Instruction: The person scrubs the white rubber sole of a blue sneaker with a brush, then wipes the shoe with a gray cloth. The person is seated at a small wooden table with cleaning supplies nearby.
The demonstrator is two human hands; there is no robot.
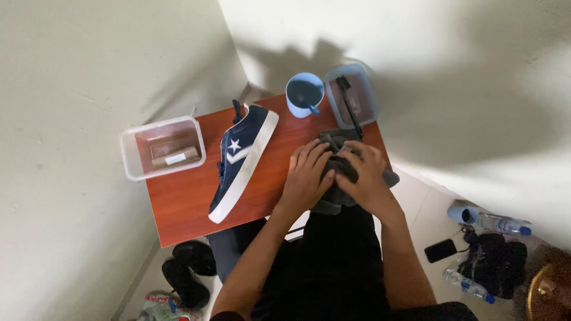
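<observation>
Fingers of left hand and right hand curl down, clamped on crumpled dark grey cloth at the reddish-brown wooden table edge.

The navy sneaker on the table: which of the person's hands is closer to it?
Left. The left hand rests on the grey cloth just beside the navy sneaker; the right hand lies farther off, beyond the left.

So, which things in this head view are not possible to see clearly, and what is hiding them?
- Grey cloth: its middle is covered by the left hand and right hand, so its shape is unclear.
- Blue cup: its contents lie in shadow; only a handle sticks out.
- Clear box: the brown blocks inside are too small to identify.
- Floor items at the bottom left: cut off by the frame edge.
</observation>
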